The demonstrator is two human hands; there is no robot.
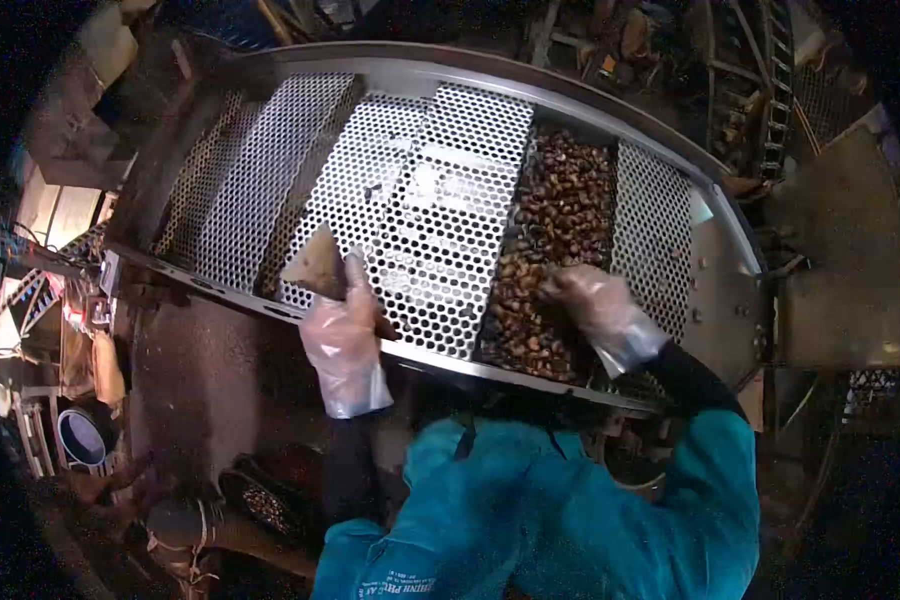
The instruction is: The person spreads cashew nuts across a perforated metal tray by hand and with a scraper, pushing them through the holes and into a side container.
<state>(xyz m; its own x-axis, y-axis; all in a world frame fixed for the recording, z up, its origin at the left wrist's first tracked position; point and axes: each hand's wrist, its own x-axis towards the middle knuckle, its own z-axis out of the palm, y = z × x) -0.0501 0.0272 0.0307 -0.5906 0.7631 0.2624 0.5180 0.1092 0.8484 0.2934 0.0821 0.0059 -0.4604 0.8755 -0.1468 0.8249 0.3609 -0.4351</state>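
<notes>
My left hand (342, 335), in a clear plastic glove, is closed on a flat, light-brown triangular piece (316, 262) above the front edge of a perforated metal tray (440, 225). To the right, my right hand (598, 305), also gloved, touches a dense bed of brown nuts (567, 190) lying in a sunken section of the tray. Its fingers are curled down at the nuts, and whether anything is between them is hidden.
Bare sheet metal (725, 290) with a few loose nuts forms the tray's right end. A brown board (840, 260) stands beyond it. At the lower left are a round basin (83, 437) and a dark container of nuts (267, 507).
</notes>
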